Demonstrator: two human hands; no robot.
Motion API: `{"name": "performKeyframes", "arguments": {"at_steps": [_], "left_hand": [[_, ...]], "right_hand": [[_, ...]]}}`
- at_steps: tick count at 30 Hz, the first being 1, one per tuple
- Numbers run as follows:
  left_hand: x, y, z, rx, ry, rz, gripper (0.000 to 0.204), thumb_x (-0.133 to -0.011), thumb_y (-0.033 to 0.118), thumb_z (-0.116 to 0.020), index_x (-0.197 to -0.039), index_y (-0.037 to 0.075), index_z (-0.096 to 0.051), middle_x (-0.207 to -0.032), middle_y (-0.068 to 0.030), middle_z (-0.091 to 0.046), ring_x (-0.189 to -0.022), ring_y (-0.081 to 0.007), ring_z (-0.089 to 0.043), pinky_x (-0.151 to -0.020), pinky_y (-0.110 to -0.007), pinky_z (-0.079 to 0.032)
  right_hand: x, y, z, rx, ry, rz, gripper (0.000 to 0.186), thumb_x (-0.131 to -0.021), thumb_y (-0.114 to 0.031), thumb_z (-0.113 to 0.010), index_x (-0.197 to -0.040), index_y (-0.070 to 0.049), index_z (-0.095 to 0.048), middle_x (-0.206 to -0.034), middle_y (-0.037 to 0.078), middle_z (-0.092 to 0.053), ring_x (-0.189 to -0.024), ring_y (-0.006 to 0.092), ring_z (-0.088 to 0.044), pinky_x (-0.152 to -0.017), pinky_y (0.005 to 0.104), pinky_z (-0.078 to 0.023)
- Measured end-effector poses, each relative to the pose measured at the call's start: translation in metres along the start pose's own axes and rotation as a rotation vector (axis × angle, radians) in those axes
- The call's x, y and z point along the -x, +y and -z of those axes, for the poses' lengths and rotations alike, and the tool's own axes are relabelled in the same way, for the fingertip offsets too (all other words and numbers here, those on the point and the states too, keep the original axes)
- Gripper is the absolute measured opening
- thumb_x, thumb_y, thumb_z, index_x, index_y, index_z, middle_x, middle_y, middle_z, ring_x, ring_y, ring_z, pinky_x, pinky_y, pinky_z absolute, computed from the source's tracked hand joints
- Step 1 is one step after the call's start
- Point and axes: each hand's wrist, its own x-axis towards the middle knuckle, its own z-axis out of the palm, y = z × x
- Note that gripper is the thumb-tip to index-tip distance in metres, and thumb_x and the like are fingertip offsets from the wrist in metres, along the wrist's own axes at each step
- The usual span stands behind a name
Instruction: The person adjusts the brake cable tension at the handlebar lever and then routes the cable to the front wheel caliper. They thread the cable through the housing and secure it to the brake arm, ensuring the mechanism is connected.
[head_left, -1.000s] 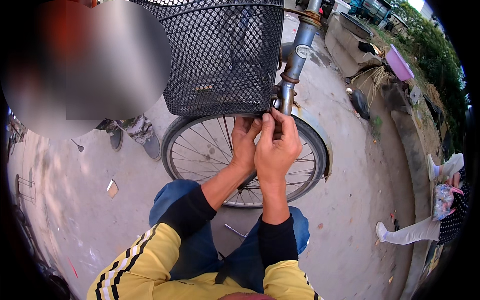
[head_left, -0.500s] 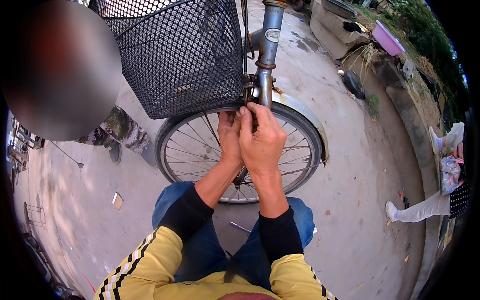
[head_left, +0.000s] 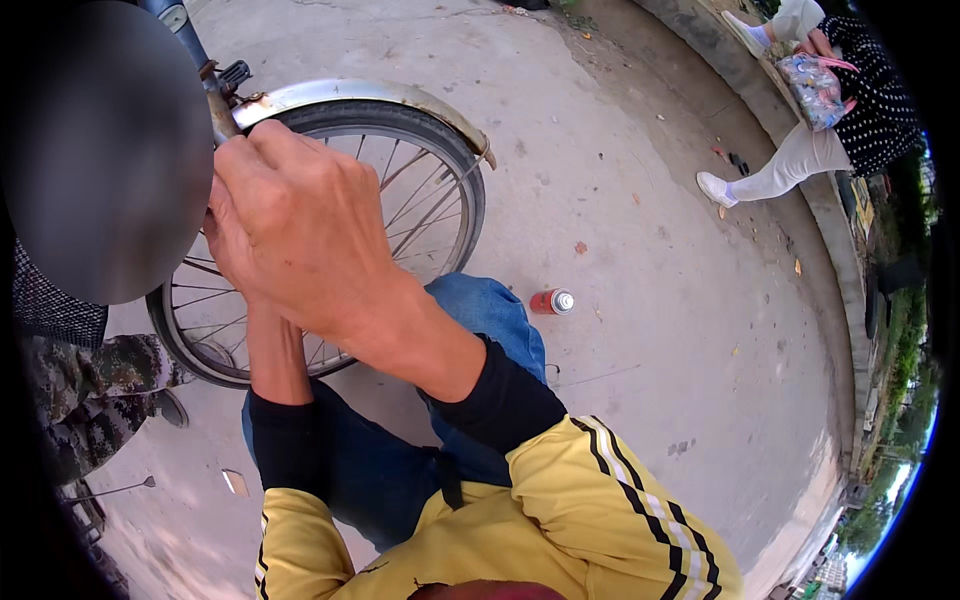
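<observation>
My right hand [head_left: 305, 225] is closed, with curled fingers, at the lower end of the bicycle's blue-grey fork tube [head_left: 222, 115]. Whatever its fingertips hold is hidden behind the hand and a dark blurred patch. My left hand [head_left: 232, 262] is below and behind the right one, mostly covered, so its fingers cannot be made out. Both hands are over the upper part of the spoked front wheel [head_left: 480, 215]. A silver mudguard [head_left: 345, 92] with rust at its tip curves over the tyre. The black mesh basket [head_left: 60, 310] shows only in part at the left.
A red spray can [head_left: 551, 301] stands on the concrete, right of my knee. At left are a person's camouflage trousers [head_left: 95, 375]. Another person, in white trousers [head_left: 795, 165], is by the kerb [head_left: 820, 200] with a clear bag [head_left: 815, 90]. A thin wire [head_left: 600, 374] lies on the ground.
The view has swung right, so the bicycle and hands appear farther left. The right hand now covers most of the left. The spray can has come into sight.
</observation>
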Motion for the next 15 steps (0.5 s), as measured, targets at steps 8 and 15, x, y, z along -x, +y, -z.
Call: {"name": "performKeyframes", "arguments": {"at_steps": [8, 15], "left_hand": [[-0.025, -0.023, 0.022, 0.145, 0.003, -0.067, 0.03, -0.109, 0.032, -0.058, -0.123, 0.007, -0.067, -0.122, -0.0052, -0.07, -0.116, -0.0178, -0.061, -0.106, -0.036, -0.044], [-0.031, -0.017, 0.031, 0.191, -0.028, -0.044, 0.029, -0.108, 0.031, -0.06, -0.126, 0.009, -0.067, -0.125, -0.0007, -0.068, -0.115, -0.0152, -0.06, -0.106, -0.035, -0.044]], "right_hand": [[0.138, 0.101, 0.125, 0.158, 0.027, -0.408, 0.009, -0.095, -0.002, -0.074, -0.103, 0.001, -0.073, -0.087, 0.01, -0.07, -0.072, 0.0164, -0.065, -0.063, 0.0289, -0.052], [0.373, 0.207, 0.18, 0.467, -0.317, -0.943, 0.011, -0.093, -0.005, -0.071, -0.102, 0.001, -0.072, -0.098, 0.018, -0.073, -0.087, 0.0325, -0.073, -0.077, 0.0422, -0.057]]}}
